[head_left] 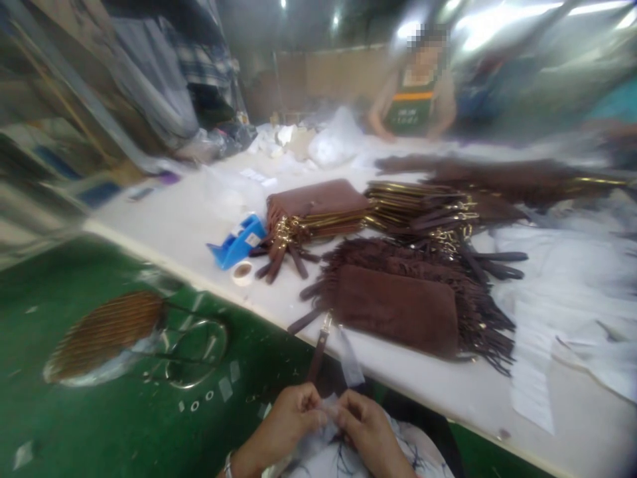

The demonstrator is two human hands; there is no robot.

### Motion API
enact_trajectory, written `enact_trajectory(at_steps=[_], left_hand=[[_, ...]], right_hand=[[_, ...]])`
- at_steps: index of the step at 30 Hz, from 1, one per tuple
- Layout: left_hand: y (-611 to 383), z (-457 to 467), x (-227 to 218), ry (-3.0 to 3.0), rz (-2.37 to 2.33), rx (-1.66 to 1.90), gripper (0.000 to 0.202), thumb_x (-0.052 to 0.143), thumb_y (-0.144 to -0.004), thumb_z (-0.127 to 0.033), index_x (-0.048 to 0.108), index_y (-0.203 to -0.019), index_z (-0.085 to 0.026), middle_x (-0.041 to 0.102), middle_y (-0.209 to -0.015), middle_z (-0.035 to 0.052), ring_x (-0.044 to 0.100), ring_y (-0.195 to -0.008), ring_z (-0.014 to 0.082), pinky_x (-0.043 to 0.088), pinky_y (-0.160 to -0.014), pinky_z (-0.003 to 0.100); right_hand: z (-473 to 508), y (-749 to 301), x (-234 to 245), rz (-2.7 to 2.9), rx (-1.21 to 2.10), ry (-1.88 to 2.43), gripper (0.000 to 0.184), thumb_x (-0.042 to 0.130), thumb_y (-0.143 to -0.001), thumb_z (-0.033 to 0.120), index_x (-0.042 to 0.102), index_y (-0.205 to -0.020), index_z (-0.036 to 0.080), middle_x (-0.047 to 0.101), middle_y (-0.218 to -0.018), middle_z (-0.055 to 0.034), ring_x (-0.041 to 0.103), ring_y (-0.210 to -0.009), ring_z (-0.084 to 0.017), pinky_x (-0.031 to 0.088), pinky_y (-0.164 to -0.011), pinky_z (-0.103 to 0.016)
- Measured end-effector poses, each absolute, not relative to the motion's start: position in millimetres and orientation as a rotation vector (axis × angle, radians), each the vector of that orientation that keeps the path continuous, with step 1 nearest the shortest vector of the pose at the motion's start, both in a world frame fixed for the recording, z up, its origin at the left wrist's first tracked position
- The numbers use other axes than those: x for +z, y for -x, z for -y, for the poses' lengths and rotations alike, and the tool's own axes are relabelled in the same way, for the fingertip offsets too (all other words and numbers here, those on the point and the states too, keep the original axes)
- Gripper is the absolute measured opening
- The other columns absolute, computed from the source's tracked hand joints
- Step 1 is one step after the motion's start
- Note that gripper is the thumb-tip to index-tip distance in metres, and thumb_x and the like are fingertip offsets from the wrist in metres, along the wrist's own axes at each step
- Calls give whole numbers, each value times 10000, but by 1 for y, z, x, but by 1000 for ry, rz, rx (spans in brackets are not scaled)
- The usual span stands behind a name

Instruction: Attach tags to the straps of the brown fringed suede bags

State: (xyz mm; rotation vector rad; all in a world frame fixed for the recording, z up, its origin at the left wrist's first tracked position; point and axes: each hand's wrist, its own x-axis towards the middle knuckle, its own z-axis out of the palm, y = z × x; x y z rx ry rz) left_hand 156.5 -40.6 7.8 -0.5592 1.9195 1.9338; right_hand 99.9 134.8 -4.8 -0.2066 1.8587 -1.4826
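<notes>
Low in the view, my left hand (pixel 288 419) and my right hand (pixel 367 428) come together just off the table's edge. Fingers and thumbs on both sides pinch a crumpled, translucent whitish sheet (pixel 318 438), perhaps thin plastic; blur hides its exact kind. Beyond the fingers, a brown wrist strap (pixel 319 348) with a gold clasp hangs over the edge, beside a clear plastic strip (pixel 351 358). Whether the strap's lower end touches my hands I cannot tell. Nearest on the table lies a brown suede clutch bag (pixel 398 309) with long fringe.
Stacked brown bags (pixel 318 199) with gold zips and chains cover the table's middle. A blue tape dispenser (pixel 237 242) and a tape roll (pixel 243 271) sit near its left edge. White sheets (pixel 572 279) lie right. A stool (pixel 109 335) stands left; a person (pixel 415 99) stands across.
</notes>
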Motion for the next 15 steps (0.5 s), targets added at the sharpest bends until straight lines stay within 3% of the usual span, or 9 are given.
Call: enact_trajectory(at_steps=[3,8,15], left_hand=[[-167,63,7,627,-2056,1829,130,638,-711,-258,583,-685,-143,548,-609,-21,476,-607,136,302,-568,251],[-189,104,18,803,-2190,1724,232,613,-769,-355,582,-678,-144,567,-606,-6,491,-596,149,330,-587,265],[-212,117,9,863,-2256,1696,225,613,-793,-348,615,-704,-141,620,-664,4,541,-665,167,360,-642,271]], right_hand=[[-130,-99,-18,-1793,-1500,102,330,520,-833,484,619,-905,178,645,-668,-7,536,-508,-116,361,-443,-206],[-96,-91,-47,-1750,-1447,96,540,599,-768,541,564,-1119,133,673,-785,-59,634,-620,-185,447,-438,-242],[-61,-79,-37,-1583,-1680,163,390,706,-705,492,655,-893,154,673,-789,-46,634,-722,-191,501,-594,-279]])
